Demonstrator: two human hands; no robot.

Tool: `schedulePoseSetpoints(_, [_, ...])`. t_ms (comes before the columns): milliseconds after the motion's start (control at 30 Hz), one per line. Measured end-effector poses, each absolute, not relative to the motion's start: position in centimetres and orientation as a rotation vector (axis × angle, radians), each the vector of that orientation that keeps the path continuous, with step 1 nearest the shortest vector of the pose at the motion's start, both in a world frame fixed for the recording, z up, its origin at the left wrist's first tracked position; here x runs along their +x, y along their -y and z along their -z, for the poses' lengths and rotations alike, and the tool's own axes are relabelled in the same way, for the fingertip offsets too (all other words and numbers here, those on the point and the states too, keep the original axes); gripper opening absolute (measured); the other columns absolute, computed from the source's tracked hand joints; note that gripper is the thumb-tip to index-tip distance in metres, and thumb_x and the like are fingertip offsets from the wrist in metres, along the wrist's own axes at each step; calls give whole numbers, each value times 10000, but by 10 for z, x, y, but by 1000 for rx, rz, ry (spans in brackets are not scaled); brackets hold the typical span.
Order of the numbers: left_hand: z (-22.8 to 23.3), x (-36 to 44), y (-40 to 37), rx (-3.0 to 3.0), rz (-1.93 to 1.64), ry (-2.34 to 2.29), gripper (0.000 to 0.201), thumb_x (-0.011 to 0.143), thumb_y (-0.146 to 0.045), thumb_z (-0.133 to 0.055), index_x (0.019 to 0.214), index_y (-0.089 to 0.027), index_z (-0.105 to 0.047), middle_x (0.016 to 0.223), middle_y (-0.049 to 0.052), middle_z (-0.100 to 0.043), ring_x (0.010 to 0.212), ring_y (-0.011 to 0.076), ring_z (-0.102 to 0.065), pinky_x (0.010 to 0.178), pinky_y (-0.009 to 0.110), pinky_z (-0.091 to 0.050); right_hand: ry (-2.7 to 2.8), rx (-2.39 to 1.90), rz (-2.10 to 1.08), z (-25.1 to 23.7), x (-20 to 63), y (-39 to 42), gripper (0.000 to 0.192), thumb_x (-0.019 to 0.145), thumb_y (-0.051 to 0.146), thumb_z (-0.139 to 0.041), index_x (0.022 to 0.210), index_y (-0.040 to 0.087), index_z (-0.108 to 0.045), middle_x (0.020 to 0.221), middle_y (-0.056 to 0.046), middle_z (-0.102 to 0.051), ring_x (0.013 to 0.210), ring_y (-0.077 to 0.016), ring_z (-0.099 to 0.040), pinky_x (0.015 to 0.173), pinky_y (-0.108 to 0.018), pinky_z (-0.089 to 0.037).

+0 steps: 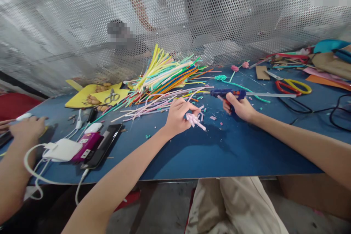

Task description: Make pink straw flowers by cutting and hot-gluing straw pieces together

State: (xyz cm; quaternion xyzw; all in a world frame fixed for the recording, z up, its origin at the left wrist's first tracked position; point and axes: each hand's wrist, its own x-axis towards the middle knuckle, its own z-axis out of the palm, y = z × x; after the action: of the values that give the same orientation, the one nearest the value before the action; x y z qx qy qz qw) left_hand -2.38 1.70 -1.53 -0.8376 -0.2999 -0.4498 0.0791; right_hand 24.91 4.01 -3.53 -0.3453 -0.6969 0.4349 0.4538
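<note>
My left hand [178, 117] is closed around a small pink cluster of pipe-cleaner pieces [195, 120], whose tips point down to the right over the blue table [175, 157]. In my right hand [240, 106] is a dark blue hot glue gun [225, 93], gripped by its handle. Its nozzle points left, above and beside the pink cluster but apart from it. A long translucent glue stick [271, 95] sticks out of its back. Short pink clippings [213, 118] lie scattered between my hands. Loose pink pipe cleaners [148, 108] lie just behind my left hand.
A heap of colourful pipe cleaners [167, 76] stands against the perforated metal screen [219, 14]. Scissors [293, 84] and a black cable [298, 106] lie right. At left are a phone [102, 146], a purple power strip [87, 146], yellow sheets [79, 97] and another person's hand [29, 129].
</note>
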Motion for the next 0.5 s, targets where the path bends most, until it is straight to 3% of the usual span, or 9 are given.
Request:
schedulePoseSetpoints(100, [15,-25,-17,-2506,1307,886,163,963,-337,-629,828,-247,-647,743,-11,-704,753,176,-580,753,359,-445,1730,-1003,-830,30,264,-54,616,989,682,-409,616,206,-530,583,-34,-547,522,-133,-494,529,-290,-401])
schedulePoseSetpoints(200, [16,-26,-18,-2512,1269,890,147,968,-331,-629,857,-244,-668,772,-7,-724,763,171,-585,767,357,-445,1900,-1255,-363,27,289,-71,469,910,636,-589,707,213,-588,676,-58,-577,670,-196,-556,617,-321,-448])
schedulePoseSetpoints(300, [16,-26,-18,-2522,1261,878,112,965,-314,-640,888,-244,-681,809,-6,-742,774,167,-589,784,359,-442,2077,-1505,21,30,314,-87,326,796,445,-706,980,184,-641,956,-131,-613,939,-312,-588,798,-453,-499])
schedulePoseSetpoints(400, [16,-26,-18,-2530,1269,860,88,970,-299,-634,916,-250,-682,830,-13,-744,784,165,-584,792,364,-434,2130,-1701,103,34,330,-95,512,745,245,-638,1247,152,-600,1224,-218,-545,1165,-436,-509,905,-624,-458])
schedulePoseSetpoints(500, [14,-27,-17,-2593,1236,817,110,1001,-287,-579,968,-253,-678,874,-9,-750,803,171,-586,797,377,-423,2128,-1586,98,26,332,-93,488,762,196,-596,1249,221,-626,1324,-186,-530,1245,-447,-461,974,-693,-395])
